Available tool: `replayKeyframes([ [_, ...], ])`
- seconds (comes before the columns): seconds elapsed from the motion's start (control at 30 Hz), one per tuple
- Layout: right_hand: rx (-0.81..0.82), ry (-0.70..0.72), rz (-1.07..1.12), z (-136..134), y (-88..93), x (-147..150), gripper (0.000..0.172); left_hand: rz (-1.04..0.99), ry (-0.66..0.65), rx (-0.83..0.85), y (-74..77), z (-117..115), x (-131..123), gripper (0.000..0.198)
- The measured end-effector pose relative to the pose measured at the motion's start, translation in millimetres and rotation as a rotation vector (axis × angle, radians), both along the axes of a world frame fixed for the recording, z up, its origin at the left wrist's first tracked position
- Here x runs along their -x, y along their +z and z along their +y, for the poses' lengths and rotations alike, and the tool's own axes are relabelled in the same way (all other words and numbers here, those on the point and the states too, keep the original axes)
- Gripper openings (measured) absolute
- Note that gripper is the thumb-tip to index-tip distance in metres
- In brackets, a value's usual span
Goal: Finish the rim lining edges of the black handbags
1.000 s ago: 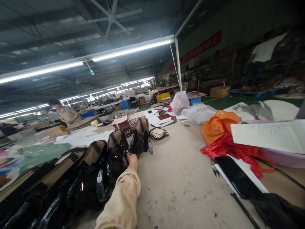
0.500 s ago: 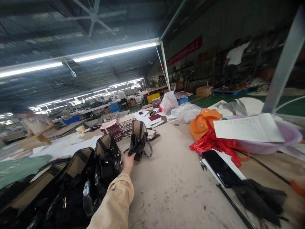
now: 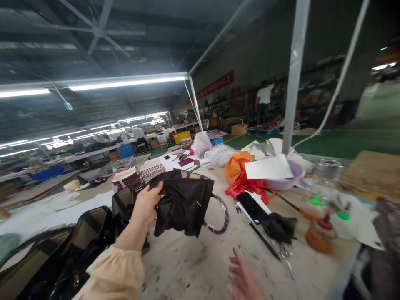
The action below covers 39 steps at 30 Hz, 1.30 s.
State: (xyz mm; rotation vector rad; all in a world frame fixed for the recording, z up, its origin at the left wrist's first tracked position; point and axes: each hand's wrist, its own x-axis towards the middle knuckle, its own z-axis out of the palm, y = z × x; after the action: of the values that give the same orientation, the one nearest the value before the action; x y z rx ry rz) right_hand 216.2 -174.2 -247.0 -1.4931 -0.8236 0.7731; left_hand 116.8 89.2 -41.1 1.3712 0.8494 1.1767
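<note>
My left hand (image 3: 146, 205) is closed on one side of a black handbag (image 3: 181, 204), thumb on top, and holds it tilted above the worktable (image 3: 200, 266). The bag shows loose black lining, a small gold-coloured fitting and a wrapped loop handle (image 3: 222, 214) hanging out to the right. My right hand (image 3: 243, 277) is at the lower edge of the view, slightly blurred, fingers apart with nothing in them. It is below and right of the bag, not touching it. More black handbags (image 3: 93, 227) stand open in a row at the left.
On the right lie a phone (image 3: 252, 207), scissors (image 3: 286, 255), a black cloth (image 3: 279, 226) and bottles of amber liquid (image 3: 321, 235). Behind them are red and orange plastic bags (image 3: 239, 164) and a purple basin (image 3: 295, 174). A metal post (image 3: 295, 83) rises at the table's far edge.
My left hand has lifted the handbag from the table's far side and brought it nearer, turning it. My right hand has come into view. The view has swung to the right.
</note>
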Motion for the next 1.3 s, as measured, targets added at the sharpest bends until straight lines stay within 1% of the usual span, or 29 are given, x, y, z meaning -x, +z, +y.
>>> replayKeyframes([
  [0.03, -0.122, -0.042, 0.12, -5, 9.6, -1, 0.086, -0.048, -0.046, 0.08, 11.3, -16, 7, 0.044],
  [0.1, -0.34, -0.076, 0.297, -21, 36.0, -2, 0.096, -0.086, -0.135, 0.21, 26.1, -48, 21, 0.038],
  [0.13, -0.418, -0.069, 0.346, -32, 52.1, -1, 0.097, -0.084, -0.19, 0.261, 29.9, -64, 27, 0.035],
  [0.2, -0.49, -0.055, 0.421, -56, 85.9, 3, 0.088, -0.066, -0.28, 0.343, 32.6, -92, 36, 0.03],
  [0.3, -0.489, -0.094, 0.543, -93, 129.7, 16, 0.069, -0.023, -0.327, 0.429, 32.1, -129, 45, 0.026],
  [0.37, -0.442, -0.091, 0.585, -117, 150.0, 29, 0.071, -0.002, -0.324, 0.46, 33.3, -151, 49, 0.022],
  [0.43, -0.396, -0.043, 0.594, -137, 164.4, 44, 0.08, -0.021, -0.351, 0.466, 37.6, -171, 54, 0.024],
  [0.5, -0.387, -0.009, 0.607, -153, 175.6, 51, 0.084, -0.062, -0.442, 0.469, 45.1, -188, 61, 0.025],
  [0.53, -0.395, -0.018, 0.621, -158, 180.5, 49, 0.081, -0.083, -0.499, 0.477, 49.5, -193, 66, 0.02],
  [0.6, -0.438, -0.077, 0.657, -166, 188.9, 31, 0.064, -0.127, -0.577, 0.508, 57.3, -198, 79, 0.002],
  [0.67, -0.545, -0.123, 0.686, -171, 194.4, -2, 0.043, -0.209, -0.564, 0.537, 61.0, -192, 95, 0.016],
  [0.73, -0.648, -0.179, 0.751, -174, 196.8, -37, 0.021, -0.33, -0.526, 0.545, 59.0, -182, 110, 0.019],
  [0.77, -0.639, -0.214, 0.808, -175, 197.4, -50, 0.016, -0.354, -0.507, 0.565, 56.5, -177, 117, 0.017],
  [0.8, -0.592, -0.241, 0.843, -177, 198.2, -59, 0.016, -0.348, -0.478, 0.593, 53.8, -174, 123, 0.016],
  [0.83, -0.553, -0.233, 0.847, -178, 199.7, -64, 0.015, -0.331, -0.452, 0.618, 51.7, -173, 128, 0.016],
  [0.9, -0.525, -0.137, 0.77, -181, 205.2, -62, 0.015, -0.31, -0.445, 0.635, 51.6, -177, 136, 0.016],
  [0.97, -0.573, -0.044, 0.655, -184, 213.7, -55, 0.02, -0.379, -0.491, 0.588, 58.7, -185, 143, 0.015],
  [1.0, -0.601, -0.036, 0.623, -186, 218.4, -53, 0.02, -0.429, -0.51, 0.549, 64.2, -189, 146, 0.016],
  [1.03, -0.607, -0.048, 0.621, -187, 222.9, -51, 0.02, -0.465, -0.513, 0.517, 70.2, -193, 149, 0.018],
  [1.1, -0.591, -0.082, 0.645, -187, 230.3, -51, 0.018, -0.473, -0.509, 0.502, 80.8, -198, 153, 0.021],
  [1.17, -0.592, -0.087, 0.611, -185, 234.5, -54, 0.019, -0.433, -0.513, 0.477, 86.1, -201, 154, 0.021],
  [1.23, -0.59, -0.09, 0.522, -180, 235.5, -56, 0.021, -0.368, -0.534, 0.419, 84.0, -202, 151, 0.023],
  [1.3, -0.542, -0.106, 0.433, -170, 234.2, -54, 0.024, -0.288, -0.575, 0.378, 75.9, -201, 143, 0.025],
])
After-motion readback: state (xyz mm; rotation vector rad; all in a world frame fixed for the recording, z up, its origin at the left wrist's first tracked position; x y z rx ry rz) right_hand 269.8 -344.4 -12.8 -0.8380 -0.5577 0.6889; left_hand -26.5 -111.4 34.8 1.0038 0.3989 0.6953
